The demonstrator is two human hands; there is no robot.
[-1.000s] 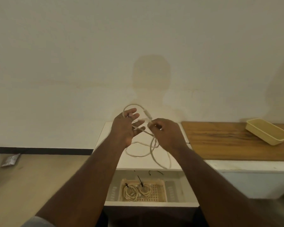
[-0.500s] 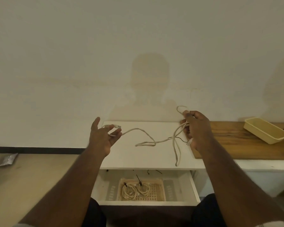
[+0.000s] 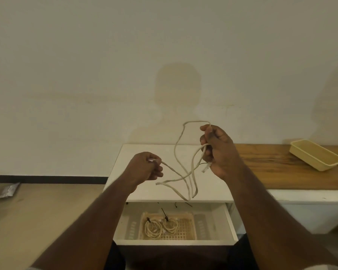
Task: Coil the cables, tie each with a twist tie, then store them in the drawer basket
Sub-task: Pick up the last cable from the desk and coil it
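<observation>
A loose white cable [image 3: 185,177] hangs in loops between my two hands above the white cabinet top [image 3: 137,195]. My left hand [image 3: 144,168] pinches one end of it. My right hand [image 3: 217,151] grips several strands higher up, with a loop rising above the fist and a clear plug dangling below it. Below, the open drawer [image 3: 230,221] holds a beige lattice basket [image 3: 189,230] with two coiled white cables [image 3: 160,227], each bound by a black tie. Loose black twist ties [image 3: 180,204] lie at the drawer's back.
A wooden counter [image 3: 281,168] extends to the right and carries a yellow tray [image 3: 316,156]. A silver packet [image 3: 8,190] lies on the floor at the left by the wall. The plain wall stands close behind the cabinet.
My left hand has moved right and closed on the cable end. My right hand has drawn in toward the middle, and the cable now hangs in longer loops between them.
</observation>
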